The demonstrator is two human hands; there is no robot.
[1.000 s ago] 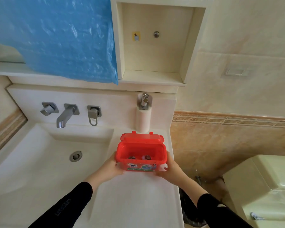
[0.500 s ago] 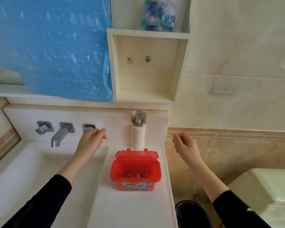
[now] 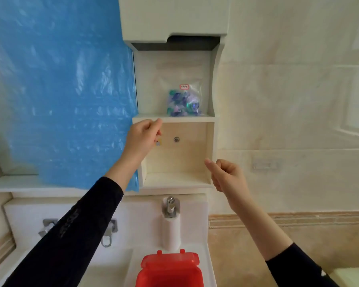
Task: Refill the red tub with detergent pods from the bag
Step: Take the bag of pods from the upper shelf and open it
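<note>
both grips loosely curled, holding nothing: left hand (image 3: 143, 134) just below the bag (image 3: 183, 102), right hand (image 3: 226, 175) lower. next, grasp the bag, bring it down to the tub (image 3: 169, 270).

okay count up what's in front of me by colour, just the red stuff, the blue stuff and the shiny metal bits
Red: 1, open red plastic tub
Blue: 1, blue plastic sheet
Metal: 1 chrome dispenser pump, 1 small round metal stud
Total: 4

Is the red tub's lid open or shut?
Open: the red tub shows its lid hinged back, standing up behind the rim.
</note>
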